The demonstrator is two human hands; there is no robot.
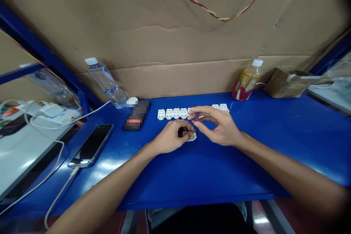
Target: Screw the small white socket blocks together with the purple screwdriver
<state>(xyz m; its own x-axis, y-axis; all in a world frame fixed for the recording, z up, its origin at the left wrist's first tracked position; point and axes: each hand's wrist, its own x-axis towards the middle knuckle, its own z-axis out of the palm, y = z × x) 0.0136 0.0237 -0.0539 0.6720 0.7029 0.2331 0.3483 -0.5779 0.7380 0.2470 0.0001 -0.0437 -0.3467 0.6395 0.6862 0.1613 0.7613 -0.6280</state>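
Observation:
My left hand (173, 136) is closed around a small white plastic socket part (192, 137), low over the blue table. Its thumb and fingers grip the part, hiding much of it. My right hand (219, 126) pinches a small purple translucent piece (196, 116) between thumb and fingertips, just above and beside the socket part. What kind of piece this is I cannot make out. Behind both hands stands a row of similar white socket parts (176, 113) with thin metal pins at the top; the right hand covers the middle of the row.
On the blue table (208, 175), a phone (91, 146) with a cable and a dark blurred object (137, 116) lie left. An empty bottle (106, 84) leans at the back left; a drink bottle (246, 80) and cardboard box (286, 82) stand back right. Twisted wire (203, 6) hangs above.

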